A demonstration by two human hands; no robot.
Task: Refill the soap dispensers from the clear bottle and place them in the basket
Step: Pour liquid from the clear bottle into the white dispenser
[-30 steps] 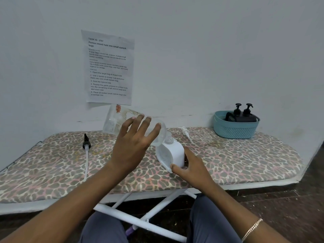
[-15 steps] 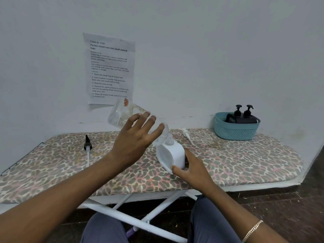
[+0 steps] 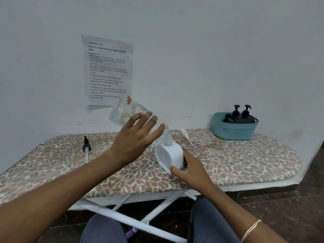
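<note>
The right hand (image 3: 191,171) pinches the bottom of the white soap dispenser (image 3: 172,155), likely so it does not tip on the soft ironing board (image 3: 245,160). The left hand (image 3: 135,139) wraps its spread fingers round the clear bottle (image 3: 126,111), tilted mouth-down onto the open neck to pour. The white pump (image 3: 185,135) lies behind. Far back, 2 black dispensers (image 3: 245,118) sit in the blue basket (image 3: 235,132).

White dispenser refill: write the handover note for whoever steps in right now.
Left hand grips the clear bottle, tipped mouth-down at the white dispenser's open neck. Right hand holds that dispenser near its base on the board.
White pump lies on the board behind it; black pump lies far left.
Done: two black dispensers sit in the teal basket, pumps on.
To do: finish pouring, refit the white pump, basket the dispenser.
</note>
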